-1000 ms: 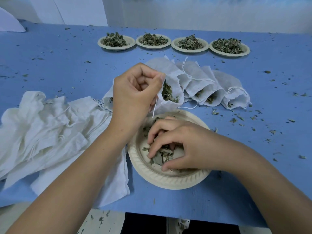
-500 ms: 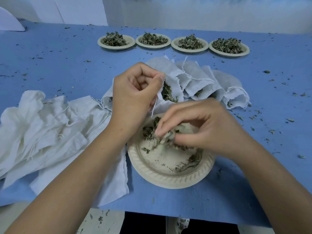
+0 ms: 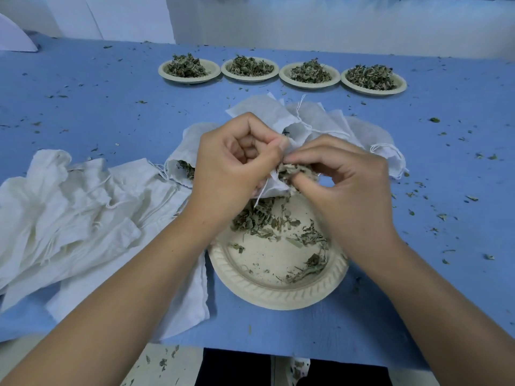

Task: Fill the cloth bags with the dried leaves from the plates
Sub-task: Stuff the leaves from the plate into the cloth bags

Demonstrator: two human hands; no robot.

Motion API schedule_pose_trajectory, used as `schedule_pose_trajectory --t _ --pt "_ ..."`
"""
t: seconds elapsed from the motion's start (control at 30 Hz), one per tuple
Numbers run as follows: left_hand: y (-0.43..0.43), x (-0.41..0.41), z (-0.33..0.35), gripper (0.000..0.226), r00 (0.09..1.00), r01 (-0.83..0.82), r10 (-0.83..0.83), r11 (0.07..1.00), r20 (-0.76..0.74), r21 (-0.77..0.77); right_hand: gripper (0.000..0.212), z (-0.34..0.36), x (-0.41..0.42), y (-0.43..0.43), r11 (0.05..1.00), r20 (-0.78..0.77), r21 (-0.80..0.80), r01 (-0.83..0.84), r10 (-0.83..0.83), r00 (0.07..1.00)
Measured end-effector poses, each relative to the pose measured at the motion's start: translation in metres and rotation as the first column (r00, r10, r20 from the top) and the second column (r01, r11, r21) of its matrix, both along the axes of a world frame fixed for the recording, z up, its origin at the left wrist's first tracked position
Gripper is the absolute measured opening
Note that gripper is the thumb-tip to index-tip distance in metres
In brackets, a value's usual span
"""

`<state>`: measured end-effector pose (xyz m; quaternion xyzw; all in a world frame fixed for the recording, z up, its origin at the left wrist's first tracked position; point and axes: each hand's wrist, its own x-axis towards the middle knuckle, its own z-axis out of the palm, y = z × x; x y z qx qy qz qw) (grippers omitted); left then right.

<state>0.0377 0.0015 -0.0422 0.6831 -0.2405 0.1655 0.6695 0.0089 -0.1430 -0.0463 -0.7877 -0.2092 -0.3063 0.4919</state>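
From the head camera, the left hand has its fingers curled in and pinches the rim of a small white cloth drawstring bag, holding it just above the far edge of a round beige embossed paper plate. The right hand is bunched, its fingertips pinching a clump of dried grey-green leaves right at the bag's mouth, touching the left thumb. Loose dried leaves lie scattered over the plate's far half and right side, with bare plate between them. The plate sits on a blue table speckled with leaf crumbs. Left of the plate lies a rumpled heap of flat white cloth bags. Behind the hands, a fan of filled white bags overlaps in a row, and another open-mouthed bag with leaves inside lies beside the left hand. Along the far edge stands a row of four small beige plates heaped with dried leaves.
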Motion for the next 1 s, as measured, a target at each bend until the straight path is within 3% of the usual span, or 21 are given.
schedule_pose_trajectory --t 0.13,0.23,0.43,0.57,0.63,0.73,0.8,0.9,1.0 --pt "0.000 0.001 0.000 0.021 0.999 -0.036 0.036 0.999 -0.010 0.007 0.026 0.002 0.003 -0.006 0.990 -0.007 -0.137 -0.045 0.044 0.999" --pt "0.002 0.004 0.000 0.023 0.997 -0.071 0.071 0.997 -0.021 -0.013 0.036 0.006 0.002 -0.008 0.993 -0.031 -0.043 -0.107 0.106 0.994" --pt "0.001 0.001 0.000 0.021 0.999 0.005 -0.005 1.000 0.032 0.010 0.008 0.003 -0.002 -0.005 0.991 0.199 -0.131 0.000 0.026 0.980" --pt "0.001 0.000 -0.002 0.019 0.999 0.025 -0.027 0.999 0.041 0.036 0.009 0.000 0.003 -0.004 0.954 0.213 -0.288 0.087 -0.025 0.977" --pt "0.001 0.000 -0.002 0.019 1.000 0.004 -0.005 0.999 0.030 0.036 0.010 0.001 0.005 -0.006 0.937 0.189 -0.346 0.052 0.015 0.982" --pt "0.003 0.003 0.001 0.019 0.998 -0.068 0.068 0.998 0.007 -0.014 0.018 0.007 0.002 -0.008 0.972 0.114 -0.214 -0.095 0.121 0.986" --pt "0.004 0.004 0.001 0.019 0.996 -0.093 0.093 0.995 -0.001 -0.029 0.015 0.010 -0.002 -0.008 0.971 0.146 -0.186 -0.149 0.178 0.973" --pt "0.003 0.003 0.001 0.020 0.997 -0.074 0.074 0.997 0.002 -0.004 0.023 0.008 -0.004 -0.004 0.923 0.208 -0.382 -0.041 0.129 0.970" --pt "0.002 0.003 0.000 0.020 0.998 -0.068 0.068 0.997 0.005 0.019 0.025 0.005 -0.002 -0.003 0.857 0.150 -0.514 0.019 0.068 0.986"
